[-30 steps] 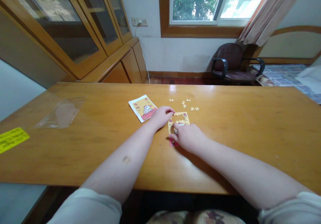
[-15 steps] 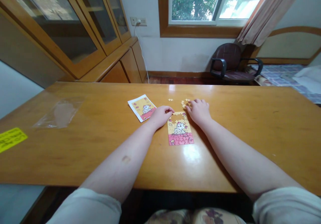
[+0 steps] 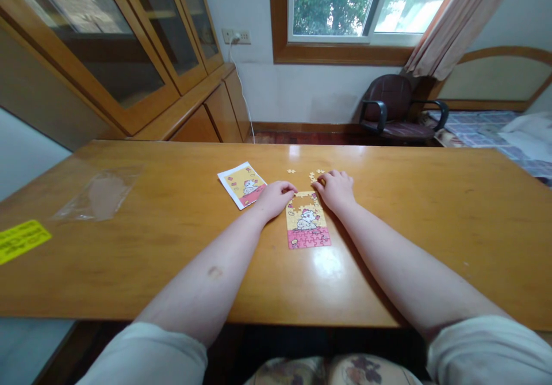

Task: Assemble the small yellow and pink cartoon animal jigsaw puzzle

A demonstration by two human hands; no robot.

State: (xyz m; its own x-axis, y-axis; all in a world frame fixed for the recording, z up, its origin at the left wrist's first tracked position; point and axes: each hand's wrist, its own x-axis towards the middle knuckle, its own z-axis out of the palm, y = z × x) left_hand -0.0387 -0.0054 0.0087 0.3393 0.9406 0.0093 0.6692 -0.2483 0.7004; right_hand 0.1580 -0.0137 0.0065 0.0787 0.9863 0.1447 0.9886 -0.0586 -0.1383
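Note:
A partly assembled jigsaw puzzle (image 3: 308, 237) lies flat on the table, pink at the bottom and yellow above, with a white cartoon animal and a gap near its top. My left hand (image 3: 276, 198) has its fingers closed at the puzzle's upper left corner. At the upper right corner rests my right hand (image 3: 338, 191), fingers bent and drawn together; whatever is between the fingertips is too small to make out. Several loose puzzle pieces (image 3: 312, 176) lie just beyond the puzzle, beside the right fingertips. One more loose piece (image 3: 291, 171) sits farther left.
A picture card (image 3: 235, 185) with the same design lies left of the puzzle, partly behind my left hand. Farther left are a clear plastic bag (image 3: 103, 195) and a yellow label (image 3: 23, 240) on the wooden table (image 3: 164, 247). An office chair (image 3: 390, 106) stands beyond the table.
The whole view has shifted slightly. My right hand's fingers have moved a little closer to the puzzle's upper right corner. My left hand stays at the upper left corner.

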